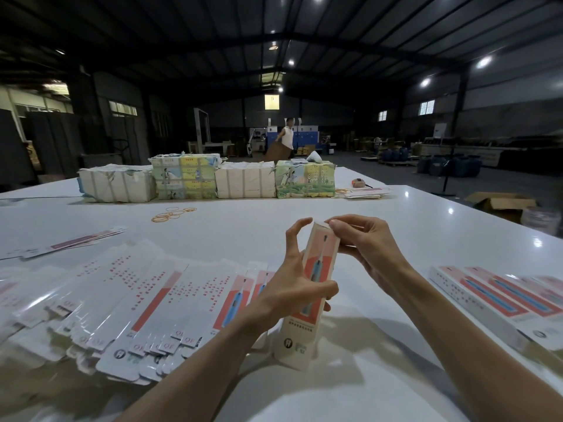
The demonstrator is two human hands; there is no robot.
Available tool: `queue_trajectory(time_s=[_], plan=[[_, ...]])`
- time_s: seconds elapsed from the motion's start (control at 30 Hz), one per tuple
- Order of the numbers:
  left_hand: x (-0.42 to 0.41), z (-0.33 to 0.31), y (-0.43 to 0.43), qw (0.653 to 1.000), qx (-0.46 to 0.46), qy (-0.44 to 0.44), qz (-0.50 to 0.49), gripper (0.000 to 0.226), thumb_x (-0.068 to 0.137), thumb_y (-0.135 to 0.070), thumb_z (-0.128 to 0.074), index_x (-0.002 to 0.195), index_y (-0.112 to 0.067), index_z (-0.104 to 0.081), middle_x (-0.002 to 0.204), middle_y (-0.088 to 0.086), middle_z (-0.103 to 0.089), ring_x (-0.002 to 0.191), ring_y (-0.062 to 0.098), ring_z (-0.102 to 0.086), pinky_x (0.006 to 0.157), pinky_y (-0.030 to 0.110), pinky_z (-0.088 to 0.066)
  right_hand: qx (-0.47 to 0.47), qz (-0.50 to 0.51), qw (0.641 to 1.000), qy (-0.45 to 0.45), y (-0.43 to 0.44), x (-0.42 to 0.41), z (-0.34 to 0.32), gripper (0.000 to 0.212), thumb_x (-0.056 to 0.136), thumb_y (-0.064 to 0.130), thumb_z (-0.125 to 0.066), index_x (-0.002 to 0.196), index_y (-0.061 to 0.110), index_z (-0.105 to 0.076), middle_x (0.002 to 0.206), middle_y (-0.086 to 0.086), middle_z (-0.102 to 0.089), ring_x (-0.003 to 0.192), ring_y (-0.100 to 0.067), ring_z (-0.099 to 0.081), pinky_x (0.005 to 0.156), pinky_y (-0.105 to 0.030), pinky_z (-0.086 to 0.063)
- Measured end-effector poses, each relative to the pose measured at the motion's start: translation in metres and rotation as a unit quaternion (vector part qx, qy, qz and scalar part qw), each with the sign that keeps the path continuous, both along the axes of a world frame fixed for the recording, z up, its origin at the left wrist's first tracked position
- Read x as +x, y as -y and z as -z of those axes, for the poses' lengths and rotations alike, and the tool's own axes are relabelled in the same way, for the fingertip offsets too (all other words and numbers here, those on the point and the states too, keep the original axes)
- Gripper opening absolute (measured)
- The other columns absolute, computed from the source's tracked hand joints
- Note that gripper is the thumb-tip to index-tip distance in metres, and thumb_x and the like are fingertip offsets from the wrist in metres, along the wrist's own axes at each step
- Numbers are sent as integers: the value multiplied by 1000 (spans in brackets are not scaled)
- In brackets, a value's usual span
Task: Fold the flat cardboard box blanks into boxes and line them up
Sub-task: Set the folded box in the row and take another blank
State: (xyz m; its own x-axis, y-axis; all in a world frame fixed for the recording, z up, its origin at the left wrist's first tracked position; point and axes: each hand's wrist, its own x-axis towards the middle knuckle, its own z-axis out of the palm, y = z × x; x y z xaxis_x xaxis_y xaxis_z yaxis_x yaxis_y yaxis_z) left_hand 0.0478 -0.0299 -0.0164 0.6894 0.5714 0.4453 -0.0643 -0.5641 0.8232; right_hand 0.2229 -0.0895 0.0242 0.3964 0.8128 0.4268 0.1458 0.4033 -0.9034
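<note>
A tall narrow box (307, 327) with a red panel and a blue toothbrush picture stands upright on the white table (274, 217), its bottom end resting on the surface. My left hand (297, 278) wraps around its middle, fingers reaching up toward the top. My right hand (359, 239) pinches the top flap between thumb and fingers. A fanned pile of flat box blanks (146, 303) lies to the left. Finished boxes (499, 296) lie side by side in a row at the right.
Several wrapped bundles of blanks (210, 179) stand in a row at the far side of the table. Rubber bands (172, 213) lie in front of them. A few loose blanks (73, 242) lie at the left. A person (286, 138) carries cardboard far behind.
</note>
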Motion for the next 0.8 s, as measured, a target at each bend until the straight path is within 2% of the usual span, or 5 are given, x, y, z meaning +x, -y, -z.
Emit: queue_trajectory(time_s=[0.2, 0.3, 0.37, 0.53, 0.8], plan=[[-1, 1, -1, 1000, 10, 6, 7, 117, 78, -20, -85, 151, -68, -8, 138, 2, -49, 105, 3, -70, 66, 29, -64, -6, -21, 999, 23, 4, 1, -3, 17, 101, 13, -65, 109, 7, -79, 99, -10, -79, 95, -28, -78, 76, -32, -64], [0, 3, -1, 1000, 14, 5, 8, 114, 77, -25, -84, 151, -69, -9, 137, 0, -50, 104, 5, -71, 66, 29, -64, -18, -31, 999, 37, 6, 3, -4, 17, 101, 10, -64, 110, 7, -78, 100, -10, -79, 95, -29, -78, 76, -32, -64], [1, 4, 0, 1000, 18, 6, 7, 112, 78, -26, -83, 151, -69, -10, 136, 0, -51, 99, 8, -74, 65, 29, -64, -23, -28, 999, 40, 6, 3, -6, 17, 102, 9, -63, 110, 6, -78, 99, -10, -79, 95, -29, -78, 76, -33, -64], [2, 5, -3, 999, 30, 6, -9, 106, 81, -28, -81, 151, -67, -12, 121, -9, -56, 68, 24, -78, 60, 28, -63, -24, -22, 999, 31, 7, 1, -5, 18, 103, 6, -61, 108, 7, -78, 98, -10, -79, 95, -29, -78, 77, -34, -65], [3, 4, -2, 998, 39, -11, -46, 93, 83, -32, -79, 147, -60, -17, 109, -4, -63, 62, 20, -76, 58, 26, -62, -40, -20, 999, 18, 7, 0, -6, 21, 104, 4, -58, 106, 7, -79, 98, -11, -79, 94, -28, -78, 73, -34, -64]])
